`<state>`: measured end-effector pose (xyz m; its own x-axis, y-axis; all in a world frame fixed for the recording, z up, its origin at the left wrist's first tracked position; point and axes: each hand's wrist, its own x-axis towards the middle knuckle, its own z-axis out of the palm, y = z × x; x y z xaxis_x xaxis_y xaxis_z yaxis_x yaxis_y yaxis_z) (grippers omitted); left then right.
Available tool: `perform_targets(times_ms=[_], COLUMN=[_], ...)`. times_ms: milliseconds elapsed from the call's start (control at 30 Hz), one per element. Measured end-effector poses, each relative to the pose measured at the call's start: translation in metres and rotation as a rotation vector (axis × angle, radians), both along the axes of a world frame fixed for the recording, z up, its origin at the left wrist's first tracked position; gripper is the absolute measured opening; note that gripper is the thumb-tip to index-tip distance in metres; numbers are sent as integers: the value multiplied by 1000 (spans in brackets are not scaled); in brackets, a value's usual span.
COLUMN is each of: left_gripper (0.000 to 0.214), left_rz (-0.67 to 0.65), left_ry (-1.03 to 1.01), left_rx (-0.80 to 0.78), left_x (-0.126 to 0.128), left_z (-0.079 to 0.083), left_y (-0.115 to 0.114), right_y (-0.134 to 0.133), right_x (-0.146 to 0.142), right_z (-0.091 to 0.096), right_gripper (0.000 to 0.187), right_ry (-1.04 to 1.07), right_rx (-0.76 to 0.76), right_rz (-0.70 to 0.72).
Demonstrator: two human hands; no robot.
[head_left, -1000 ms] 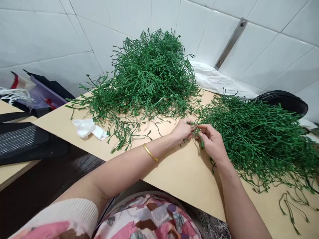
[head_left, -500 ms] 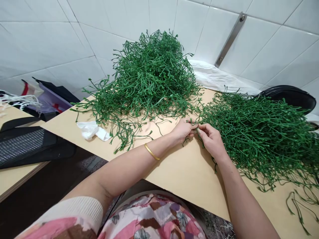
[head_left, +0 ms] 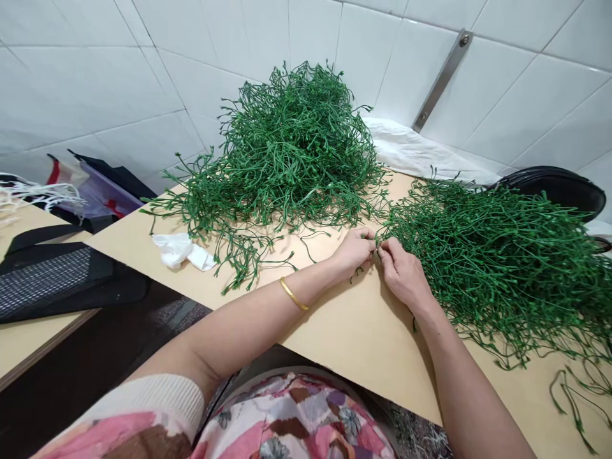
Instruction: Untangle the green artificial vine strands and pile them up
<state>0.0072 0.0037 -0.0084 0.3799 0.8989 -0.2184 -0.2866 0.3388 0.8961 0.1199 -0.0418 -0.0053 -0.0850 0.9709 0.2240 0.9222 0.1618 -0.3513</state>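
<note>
My left hand (head_left: 356,252) is closed in a pinch on a thin green plastic-looking stem, whose forked end shows below the fingers. Close beside it, my right hand (head_left: 404,271) pinches the same small piece between thumb and forefinger; most of it is hidden by the fingers. A tall tangled heap of green stems (head_left: 301,146) with small budlike tips rises behind my hands. Just right of my right hand spreads a second heap of green stems (head_left: 502,255). Both hands are low over the tan tabletop (head_left: 344,338).
A crumpled white tissue (head_left: 182,250) lies at the left, near loose stems. A black round-edged bag or case (head_left: 554,191) and white cloth (head_left: 421,150) sit against the tiled wall. Another surface at far left bears black mesh material (head_left: 48,280) and white strings (head_left: 43,191).
My right hand has turned slightly, with its knuckles more to the top, and its fingertips have shifted on the stem. The left hand has barely moved.
</note>
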Motion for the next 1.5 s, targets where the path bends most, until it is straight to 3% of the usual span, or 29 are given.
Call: perform_targets(times_ms=[200,300,500,633,800,1133,1300,1400,1500], left_gripper=[24,26,16,13,12,13,16,18,22], left_rz=[-105,-162,-168,-128,-173,-222,-211,-218,-199], left_ry=[-292,-325,-264,-292,-259,-187,-183,-187,-137], left_rx=[-344,-413,-272,-266,-274,-266,-240,-251,-288], left_x=[4,2,-7,-4,-2,-1,1,1,1], left_z=[1,2,3,3,3,4,2,2,3], left_y=[3,7,12,9,7,5,4,6,7], right_y=[-2,-4,-1,2,2,-1,-1,-2,-4], right_x=[4,3,-1,1,1,-9,-11,-11,-10], right_z=[-7,-8,-6,-5,-6,-10,-7,-3,0], right_gripper=[20,19,23,27,28,23,22,24,24], right_ry=[34,35,144,189,104,-110,-98,-188,-295], right_rx=[162,270,91,50,54,217,128,59,42], right_rz=[106,126,50,41,31,-79,-76,-141,-110])
